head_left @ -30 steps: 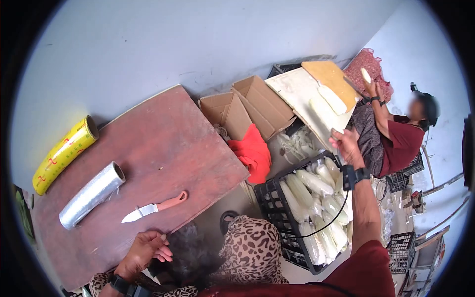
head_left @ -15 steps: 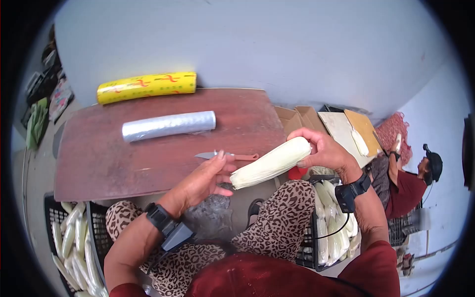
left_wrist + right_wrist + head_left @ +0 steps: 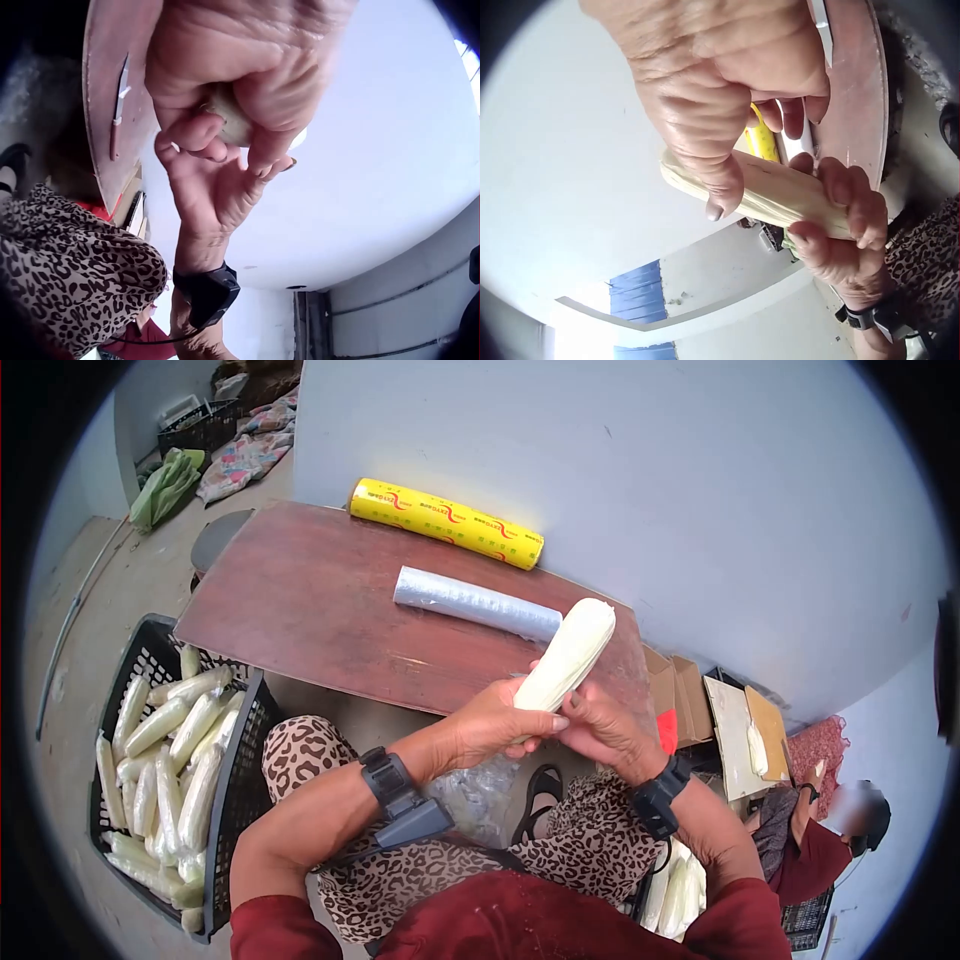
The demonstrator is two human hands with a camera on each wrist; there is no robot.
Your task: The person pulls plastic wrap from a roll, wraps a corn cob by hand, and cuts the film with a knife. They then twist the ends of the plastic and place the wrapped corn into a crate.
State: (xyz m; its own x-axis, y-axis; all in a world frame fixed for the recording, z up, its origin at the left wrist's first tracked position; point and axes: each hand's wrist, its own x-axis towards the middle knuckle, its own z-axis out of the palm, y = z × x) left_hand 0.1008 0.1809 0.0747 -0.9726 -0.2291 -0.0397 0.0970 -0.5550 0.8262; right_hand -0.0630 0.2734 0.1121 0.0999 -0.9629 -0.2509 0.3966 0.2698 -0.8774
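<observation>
An ear of corn in pale husk slants up over the near edge of the table. My left hand grips its lower end, fingers and thumb curled round it, as the right wrist view also shows. At the ear's other side is my right hand. In the right wrist view its thumb lies along the husk, while its other fingers hang loosely apart from the ear. A knife with an orange handle lies on the table in the left wrist view.
On the table lie a clear film roll and a yellow printed roll near the wall. A black crate of wrapped corn stands at left, another batch of wrapped corn at right. Another person sits at far right.
My right hand brought the ear from the right to above the table's near edge. The left hand, loose before, now grips its lower end. The head view has turned left.
</observation>
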